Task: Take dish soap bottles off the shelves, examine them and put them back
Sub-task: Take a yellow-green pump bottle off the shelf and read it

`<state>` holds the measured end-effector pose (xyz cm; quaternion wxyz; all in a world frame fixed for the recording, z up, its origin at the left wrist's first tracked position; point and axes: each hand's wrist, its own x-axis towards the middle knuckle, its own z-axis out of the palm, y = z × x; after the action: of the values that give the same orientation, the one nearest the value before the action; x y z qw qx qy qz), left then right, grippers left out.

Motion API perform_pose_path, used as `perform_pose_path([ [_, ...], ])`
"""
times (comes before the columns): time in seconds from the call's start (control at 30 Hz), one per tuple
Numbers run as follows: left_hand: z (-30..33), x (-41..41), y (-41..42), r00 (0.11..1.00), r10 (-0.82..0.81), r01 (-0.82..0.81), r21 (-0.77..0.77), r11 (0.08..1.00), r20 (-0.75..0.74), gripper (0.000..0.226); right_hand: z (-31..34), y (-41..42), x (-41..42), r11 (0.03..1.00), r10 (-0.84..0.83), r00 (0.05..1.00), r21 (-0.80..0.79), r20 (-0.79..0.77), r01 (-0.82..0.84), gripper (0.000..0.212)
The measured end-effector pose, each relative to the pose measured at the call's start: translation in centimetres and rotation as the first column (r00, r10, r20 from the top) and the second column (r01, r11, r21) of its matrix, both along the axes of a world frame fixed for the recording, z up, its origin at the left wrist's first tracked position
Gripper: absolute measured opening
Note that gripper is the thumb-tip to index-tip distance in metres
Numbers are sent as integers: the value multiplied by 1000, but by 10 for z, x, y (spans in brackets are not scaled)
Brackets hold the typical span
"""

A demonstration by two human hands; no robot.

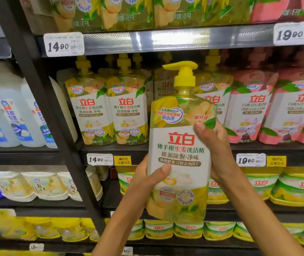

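Note:
A large dish soap bottle point(181, 145) with a yellow pump top and a white and yellow label is held upright in front of the shelves, label facing me. My left hand point(147, 180) grips its lower left side, thumb across the front. My right hand point(212, 143) grips the upper right side, thumb on the label. More yellow bottles of the same kind point(108, 109) stand on the middle shelf behind it. The bottle's back is hidden.
Pink soap bottles point(269, 108) fill the middle shelf's right. White and blue bottles point(18, 119) stand in the left bay past a dark upright post point(55, 126). Yellow-green tubs point(276, 185) line the lower shelves. Price tags point(99, 159) mark the shelf edges.

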<state>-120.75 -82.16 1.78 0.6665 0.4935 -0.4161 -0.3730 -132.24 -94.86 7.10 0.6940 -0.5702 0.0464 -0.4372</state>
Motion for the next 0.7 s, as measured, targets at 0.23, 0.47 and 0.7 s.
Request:
perform_pose_path([
  [0.23,-12,-9,-15,990,130,-132,-50,990,-49,48,14,14,0,968,-196,980,-171,-42,186,84],
  [0.47,9,-14,-17,969,-80,26,-226,974,-235,67,19,-10,3,987,73,977,-126,-199,-99,116],
  [0.7,-12,3,-35,950,-63,81,47,996,-307,53,2,-5,16,978,72,996,200,-45,-61,95],
])
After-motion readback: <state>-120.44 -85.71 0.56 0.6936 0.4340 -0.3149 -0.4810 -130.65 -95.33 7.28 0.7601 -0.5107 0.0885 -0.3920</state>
